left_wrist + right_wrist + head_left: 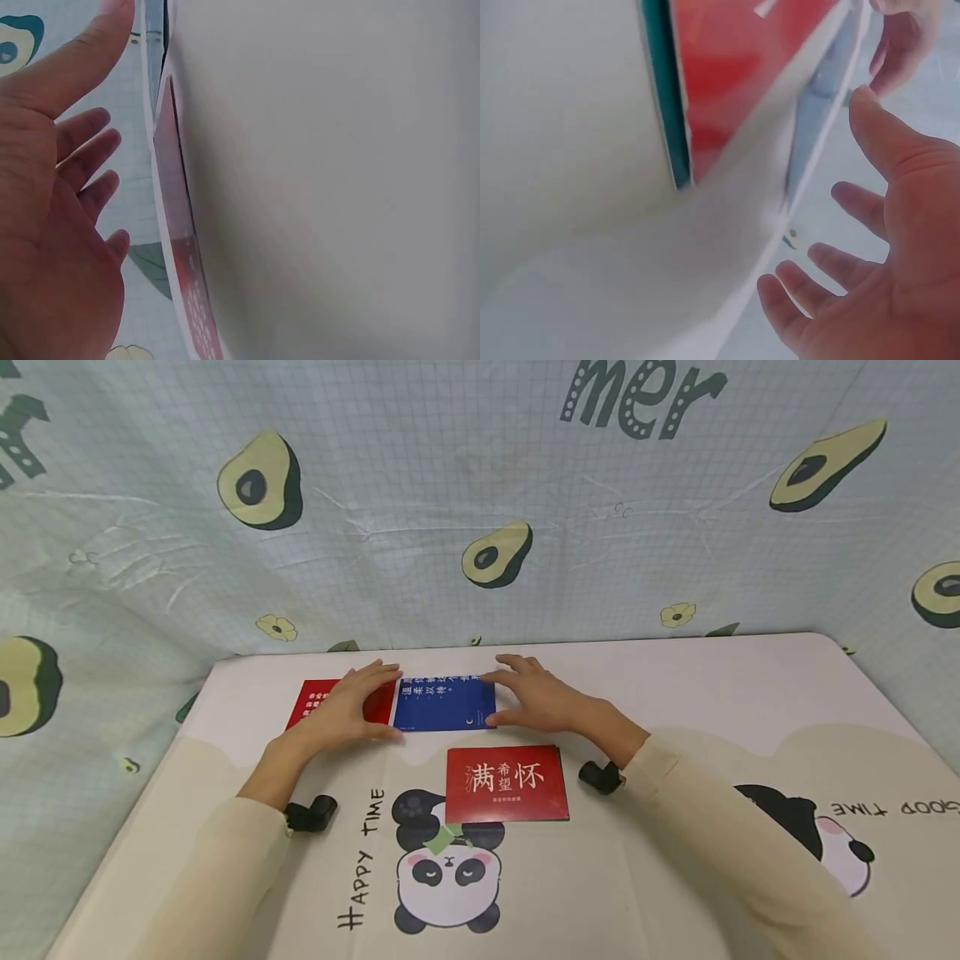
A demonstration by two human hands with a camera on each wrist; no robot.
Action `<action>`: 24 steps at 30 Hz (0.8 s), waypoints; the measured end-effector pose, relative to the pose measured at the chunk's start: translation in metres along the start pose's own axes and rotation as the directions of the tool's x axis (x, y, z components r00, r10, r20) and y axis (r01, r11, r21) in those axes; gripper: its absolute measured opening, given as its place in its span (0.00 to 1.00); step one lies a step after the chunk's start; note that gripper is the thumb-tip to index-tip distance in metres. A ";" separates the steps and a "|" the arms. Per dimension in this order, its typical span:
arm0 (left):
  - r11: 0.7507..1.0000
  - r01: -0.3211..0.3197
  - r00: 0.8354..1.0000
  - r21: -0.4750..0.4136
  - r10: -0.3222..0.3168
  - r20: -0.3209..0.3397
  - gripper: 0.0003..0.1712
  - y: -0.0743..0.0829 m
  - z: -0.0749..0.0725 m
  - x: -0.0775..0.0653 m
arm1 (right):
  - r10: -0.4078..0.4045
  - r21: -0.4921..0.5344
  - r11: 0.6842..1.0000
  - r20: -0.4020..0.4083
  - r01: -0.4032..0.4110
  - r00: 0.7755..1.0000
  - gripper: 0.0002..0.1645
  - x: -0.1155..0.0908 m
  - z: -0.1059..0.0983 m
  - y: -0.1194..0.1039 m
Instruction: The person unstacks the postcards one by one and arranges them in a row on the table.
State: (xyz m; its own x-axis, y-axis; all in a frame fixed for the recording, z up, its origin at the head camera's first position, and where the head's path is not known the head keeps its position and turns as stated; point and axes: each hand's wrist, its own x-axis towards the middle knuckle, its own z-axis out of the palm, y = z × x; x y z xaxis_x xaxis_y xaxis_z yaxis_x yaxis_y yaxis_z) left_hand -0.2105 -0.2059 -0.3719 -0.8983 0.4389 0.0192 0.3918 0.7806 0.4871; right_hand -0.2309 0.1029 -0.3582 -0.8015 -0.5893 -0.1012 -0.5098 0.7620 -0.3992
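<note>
A blue card with white lettering lies flat near the far table edge, between my two hands. Its left edge meets a red card, which my left hand partly covers. The left thumb and fingers are spread around the seam between both cards. At the blue card's right edge is my right hand, its thumb and forefinger at the right corners. In the right wrist view the right fingers are spread apart, gripping nothing. Closer to me lies a red card with white characters, a green card beneath it.
The cards lie on a pale tablecloth printed with pandas and lettering. Behind the table's far edge hangs a light curtain with avocado prints. A black wrist camera sits at the left wrist, another black camera at the right.
</note>
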 end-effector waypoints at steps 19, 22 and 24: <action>0.995 0.050 0.999 -0.082 -0.051 -0.010 0.56 0.031 0.004 -0.035 | -0.013 0.062 0.998 -0.026 0.015 1.000 0.42 -0.055 -0.008 0.009; 0.995 0.012 1.000 -0.101 -0.014 -0.015 0.56 0.042 0.009 -0.042 | -0.010 0.069 0.998 -0.024 0.012 1.000 0.43 -0.065 -0.007 0.007; 0.993 -0.003 1.000 -0.119 0.002 -0.012 0.56 0.050 0.011 -0.046 | -0.009 0.074 0.997 -0.026 0.011 1.000 0.43 -0.072 -0.007 0.006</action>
State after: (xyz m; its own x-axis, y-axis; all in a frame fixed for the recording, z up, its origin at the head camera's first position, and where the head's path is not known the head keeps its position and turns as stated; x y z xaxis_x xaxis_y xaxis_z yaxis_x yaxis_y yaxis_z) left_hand -0.1474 -0.1822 -0.3586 -0.9000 0.4348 0.0309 0.3684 0.7208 0.5872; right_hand -0.1783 0.1520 -0.3475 -0.8045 -0.5893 -0.0740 -0.4944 0.7335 -0.4663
